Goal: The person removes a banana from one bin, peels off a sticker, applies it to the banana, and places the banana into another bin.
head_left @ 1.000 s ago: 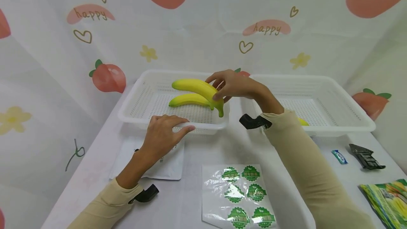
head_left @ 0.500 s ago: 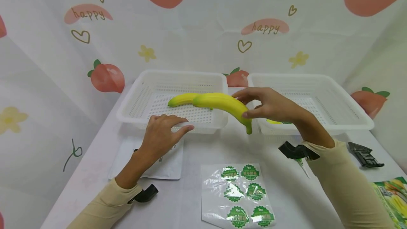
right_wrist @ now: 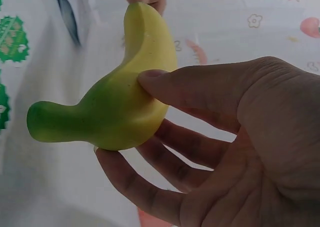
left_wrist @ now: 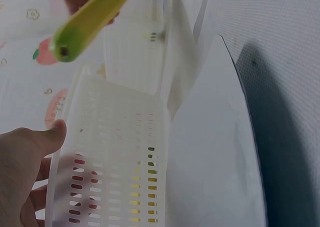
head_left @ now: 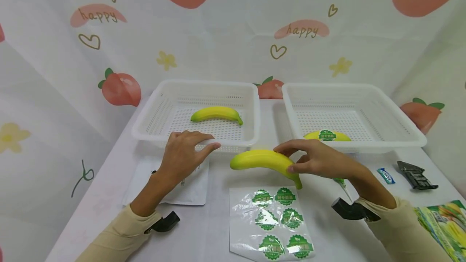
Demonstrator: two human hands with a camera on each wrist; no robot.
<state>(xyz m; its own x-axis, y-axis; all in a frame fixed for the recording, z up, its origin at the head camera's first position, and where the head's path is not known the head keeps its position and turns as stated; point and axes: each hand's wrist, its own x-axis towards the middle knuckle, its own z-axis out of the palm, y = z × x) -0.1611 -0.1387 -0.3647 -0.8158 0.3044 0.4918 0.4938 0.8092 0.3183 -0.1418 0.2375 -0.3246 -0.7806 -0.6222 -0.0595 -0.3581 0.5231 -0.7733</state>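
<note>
My right hand (head_left: 320,159) pinches a yellow banana (head_left: 263,159) near its stem end, holding it above the table in front of the baskets. The right wrist view shows my thumb on one side of the banana (right_wrist: 150,52) and fingertips on the other. At the near rim of the left white basket (head_left: 140,134), my left hand (head_left: 185,155) grips the edge, thumb and fingers on either side of the wall (left_wrist: 110,137). Another banana (head_left: 216,114) lies in that basket. In the right white basket (head_left: 391,142) rests a banana with a green sticker (head_left: 327,135), partly hidden by its front wall.
Below the held banana lies a sheet of green round stickers (head_left: 269,221). A white pouch (head_left: 193,187) sits under my left hand. To the right are a small blue-green packet (head_left: 386,176), a black wrapper (head_left: 416,176) and a colourful printed bag (head_left: 444,225).
My right hand has lifted the banana out of the left basket and brought it right and toward me, over the table. My left hand has stayed at the basket rim.
</note>
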